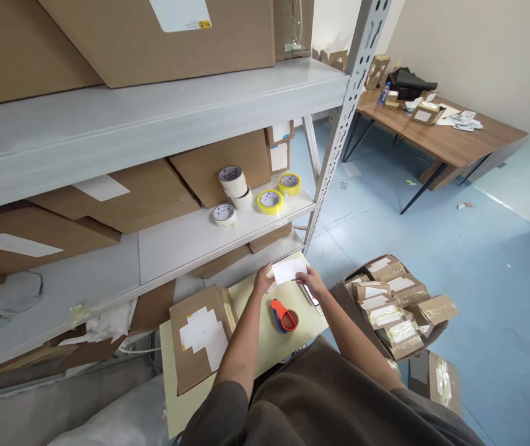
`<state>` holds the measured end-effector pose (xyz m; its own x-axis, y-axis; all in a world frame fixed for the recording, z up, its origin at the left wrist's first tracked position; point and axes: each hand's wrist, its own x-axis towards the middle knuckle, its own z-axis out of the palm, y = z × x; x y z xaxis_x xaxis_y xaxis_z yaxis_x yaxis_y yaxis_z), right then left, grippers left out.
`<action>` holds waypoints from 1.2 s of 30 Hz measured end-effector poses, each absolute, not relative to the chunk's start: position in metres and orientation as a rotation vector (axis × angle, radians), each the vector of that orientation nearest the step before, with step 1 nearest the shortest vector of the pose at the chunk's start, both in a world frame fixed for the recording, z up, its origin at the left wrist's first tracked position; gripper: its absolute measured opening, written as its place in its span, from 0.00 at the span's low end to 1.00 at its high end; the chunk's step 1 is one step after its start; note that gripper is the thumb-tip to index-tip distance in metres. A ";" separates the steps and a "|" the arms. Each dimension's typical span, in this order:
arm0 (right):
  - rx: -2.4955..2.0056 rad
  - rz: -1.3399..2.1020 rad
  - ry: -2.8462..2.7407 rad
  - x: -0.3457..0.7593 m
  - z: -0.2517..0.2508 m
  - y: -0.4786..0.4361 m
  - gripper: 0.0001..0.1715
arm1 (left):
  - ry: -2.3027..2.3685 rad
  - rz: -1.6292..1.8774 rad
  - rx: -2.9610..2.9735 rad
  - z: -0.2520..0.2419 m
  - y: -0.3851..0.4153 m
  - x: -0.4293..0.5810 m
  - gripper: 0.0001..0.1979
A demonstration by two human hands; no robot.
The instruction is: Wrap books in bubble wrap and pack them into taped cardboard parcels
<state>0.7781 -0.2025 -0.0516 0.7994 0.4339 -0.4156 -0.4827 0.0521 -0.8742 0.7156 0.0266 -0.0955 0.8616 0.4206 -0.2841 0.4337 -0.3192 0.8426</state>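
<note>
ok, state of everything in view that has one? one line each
Left hand: closed on the paper
Right hand: closed on the paper
Paper: held up between both hands
Tape dispenser: lying down, not held
Yellow tape rolls: lying flat
White tape rolls: some stacked, one beside the stack
Floor box: open, filled with parcels

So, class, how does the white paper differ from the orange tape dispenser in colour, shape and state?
The white paper is plain and pale; the orange tape dispenser is bright, with a blue part. The paper is thin and flat; the dispenser is bulkier, with a round end. Both hands hold the paper, while the dispenser lies untouched on the table.
</note>
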 end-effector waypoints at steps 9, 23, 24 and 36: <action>-1.490 0.825 -0.311 0.759 -0.025 -0.166 0.20 | 0.603 0.043 1.405 -0.051 0.018 0.600 0.34; -1.314 0.997 -0.403 0.622 0.021 -0.107 0.21 | 0.976 0.599 1.115 0.019 0.021 0.498 0.30; -1.301 0.987 -0.426 0.619 0.026 -0.107 0.20 | 0.967 0.618 1.111 0.024 0.020 0.497 0.29; -1.278 0.925 -0.487 0.613 0.053 -0.122 0.17 | 0.945 0.654 1.132 0.037 -0.006 0.507 0.29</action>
